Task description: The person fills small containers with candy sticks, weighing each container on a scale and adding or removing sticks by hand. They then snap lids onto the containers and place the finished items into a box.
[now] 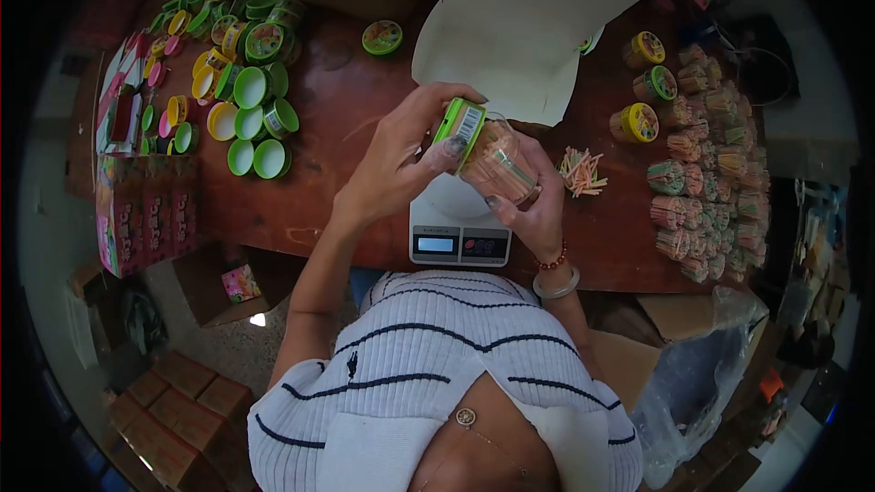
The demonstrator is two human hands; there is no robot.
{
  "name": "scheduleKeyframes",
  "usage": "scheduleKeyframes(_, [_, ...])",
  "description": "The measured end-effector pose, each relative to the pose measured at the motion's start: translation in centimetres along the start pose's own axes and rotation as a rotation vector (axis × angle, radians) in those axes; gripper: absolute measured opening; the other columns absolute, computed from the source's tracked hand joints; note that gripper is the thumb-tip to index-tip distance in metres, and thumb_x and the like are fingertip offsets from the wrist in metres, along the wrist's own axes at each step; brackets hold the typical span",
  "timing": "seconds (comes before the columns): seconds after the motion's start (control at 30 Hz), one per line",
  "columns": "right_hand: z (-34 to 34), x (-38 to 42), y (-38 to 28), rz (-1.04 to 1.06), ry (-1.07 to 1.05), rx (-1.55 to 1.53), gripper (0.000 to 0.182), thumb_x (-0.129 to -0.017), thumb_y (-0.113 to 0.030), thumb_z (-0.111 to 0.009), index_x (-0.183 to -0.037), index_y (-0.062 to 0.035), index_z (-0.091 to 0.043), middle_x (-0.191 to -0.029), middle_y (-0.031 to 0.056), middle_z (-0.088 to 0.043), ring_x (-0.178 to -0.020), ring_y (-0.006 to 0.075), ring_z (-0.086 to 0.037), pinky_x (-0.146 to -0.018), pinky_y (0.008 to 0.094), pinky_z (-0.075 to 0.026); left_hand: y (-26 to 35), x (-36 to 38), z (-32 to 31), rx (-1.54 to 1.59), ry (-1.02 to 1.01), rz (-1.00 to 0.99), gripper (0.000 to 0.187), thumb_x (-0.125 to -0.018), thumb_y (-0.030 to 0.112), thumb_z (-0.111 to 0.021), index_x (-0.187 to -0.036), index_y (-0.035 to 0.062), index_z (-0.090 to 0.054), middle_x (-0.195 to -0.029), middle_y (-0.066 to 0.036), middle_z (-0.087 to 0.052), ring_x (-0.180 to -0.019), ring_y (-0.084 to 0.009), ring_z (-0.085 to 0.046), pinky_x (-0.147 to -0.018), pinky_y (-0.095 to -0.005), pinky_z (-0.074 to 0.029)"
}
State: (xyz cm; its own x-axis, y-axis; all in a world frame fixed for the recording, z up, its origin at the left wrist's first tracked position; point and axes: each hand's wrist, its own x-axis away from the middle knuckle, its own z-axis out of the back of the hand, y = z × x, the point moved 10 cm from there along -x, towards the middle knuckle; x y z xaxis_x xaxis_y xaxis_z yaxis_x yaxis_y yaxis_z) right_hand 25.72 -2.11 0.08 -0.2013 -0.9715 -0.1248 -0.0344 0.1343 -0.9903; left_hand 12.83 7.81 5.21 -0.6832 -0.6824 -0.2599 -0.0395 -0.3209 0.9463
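Observation:
Above the kitchen scale (459, 246), a clear plastic jar (497, 164) filled with thin pinkish sticks is held tilted. My left hand (401, 155) pinches a green lid (460, 128) with a barcode label at the jar's mouth. My right hand (540, 200) is wrapped around the jar's body from the other side. To the right of the jar, a small loose heap of sticks (582, 172) lies on the table.
Green and yellow lids (248, 88) are piled at the left, near pink printed boxes (146, 210). Rows of stick-filled clear jars (702, 182) stand at the right, beside several lidded jars (634, 122). An open white box (501, 55) sits behind the scale, and a green lid (382, 37) lies left of it.

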Motion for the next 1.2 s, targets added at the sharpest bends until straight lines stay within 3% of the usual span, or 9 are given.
scheduleKeyframes(0.3, [0.9,0.2,-5.2,0.18,0.063,0.681,0.069,-0.067,-0.016,-0.088,-0.13,-0.0057,-0.062,-0.11,0.0147,-0.069,-0.098,0.0279,-0.072,-0.085,0.0368,-0.057,-0.1,-0.3,-1.8,-0.174,-0.024,0.086,0.043,-0.092,0.038,-0.06,-0.117,0.0025,-0.058,-0.104,-0.017,-0.061,-0.095,-0.0352,-0.063,-0.083,-0.0397,-0.051])
scheduleKeyframes(0.47, [-0.4,0.5,-1.3,-0.137,-0.15,0.076,0.072,-0.068,-0.018,-0.088,-0.13,0.0024,-0.058,-0.115,0.0093,-0.067,-0.106,0.0129,-0.064,-0.094,0.0311,-0.053,1.7,0.0,-1.7,-0.195,0.005,-0.211,0.044,-0.089,0.039,-0.061,-0.113,0.002,-0.061,-0.099,-0.018,-0.059,-0.087,-0.0354,-0.063,-0.076,-0.0404,-0.051])
scheduleKeyframes(0.63, [-0.7,0.7,-0.2,-0.156,-0.043,-0.074,0.072,-0.07,-0.017,-0.088,-0.131,0.003,-0.055,-0.108,0.0072,-0.068,-0.099,0.0123,-0.065,-0.093,0.03,-0.053,0.0,-0.3,-2.0,-0.167,-0.014,-0.079,0.042,-0.092,0.038,-0.058,-0.109,-0.0001,-0.06,-0.096,-0.019,-0.059,-0.087,-0.0355,-0.062,-0.078,-0.0402,-0.05])
scheduleKeyframes(0.73, [-0.2,0.5,-2.6,0.123,0.032,0.709,0.067,-0.072,-0.017,-0.088,-0.128,0.0025,-0.056,-0.109,0.0066,-0.068,-0.096,0.0121,-0.065,-0.088,0.0301,-0.055,-1.7,-0.3,-2.4,-0.193,-0.007,0.153,0.042,-0.094,0.039,-0.057,-0.106,-0.0019,-0.058,-0.095,-0.019,-0.058,-0.088,-0.0348,-0.062,-0.08,-0.0403,-0.049])
scheduleKeyframes(0.83, [0.0,0.3,-2.9,0.149,0.002,0.653,0.063,-0.076,-0.021,-0.087,-0.127,0.0023,-0.057,-0.111,0.0073,-0.069,-0.094,0.0115,-0.066,-0.083,0.0305,-0.056,-1.8,0.1,-2.5,-0.144,-0.007,0.14,0.044,-0.095,0.04,-0.056,-0.105,-0.0029,-0.058,-0.093,-0.019,-0.057,-0.087,-0.0336,-0.061,-0.08,-0.0401,-0.048])
scheduleKeyframes(0.9, [-0.8,0.4,-0.2,-0.189,-0.185,0.106,0.061,-0.08,-0.027,-0.086,-0.125,0.0022,-0.058,-0.108,0.0073,-0.07,-0.093,0.0116,-0.067,-0.083,0.0307,-0.056,-0.6,0.1,-2.5,-0.102,-0.015,0.032,0.046,-0.095,0.042,-0.056,-0.105,-0.003,-0.058,-0.093,-0.019,-0.057,-0.087,-0.0329,-0.062,-0.079,-0.0398,-0.048])
scheduleKeyframes(1.03, [-2.5,0.3,2.2,-0.262,-0.112,-0.516,0.068,-0.081,-0.034,-0.086,-0.13,0.0011,-0.056,-0.105,0.0065,-0.07,-0.089,0.0099,-0.067,-0.076,0.0305,-0.057,1.6,0.0,-1.8,-0.233,0.018,-0.178,0.054,-0.095,0.05,-0.052,-0.104,-0.0026,-0.059,-0.092,-0.018,-0.057,-0.084,-0.0312,-0.061,-0.076,-0.0375,-0.048])
scheduleKeyframes(1.13, [-2.6,-0.3,0.8,-0.155,-0.133,-0.487,0.066,-0.081,-0.029,-0.086,-0.133,-0.0012,-0.055,-0.111,0.0091,-0.069,-0.088,0.0135,-0.071,-0.073,0.0314,-0.058,0.8,-0.1,-1.7,-0.199,0.024,-0.158,0.056,-0.096,0.052,-0.05,-0.105,-0.0022,-0.059,-0.093,-0.018,-0.057,-0.083,-0.0311,-0.062,-0.075,-0.0367,-0.048])
scheduleKeyframes(1.2, [-0.9,0.0,-3.1,0.123,-0.062,0.49,0.057,-0.083,-0.02,-0.081,-0.132,-0.0065,-0.057,-0.122,0.0127,-0.065,-0.09,0.0213,-0.073,-0.079,0.0303,-0.057,0.6,-0.4,-1.5,-0.153,0.011,-0.102,0.055,-0.096,0.052,-0.05,-0.106,-0.0019,-0.059,-0.093,-0.018,-0.057,-0.083,-0.0314,-0.062,-0.075,-0.0368,-0.048])
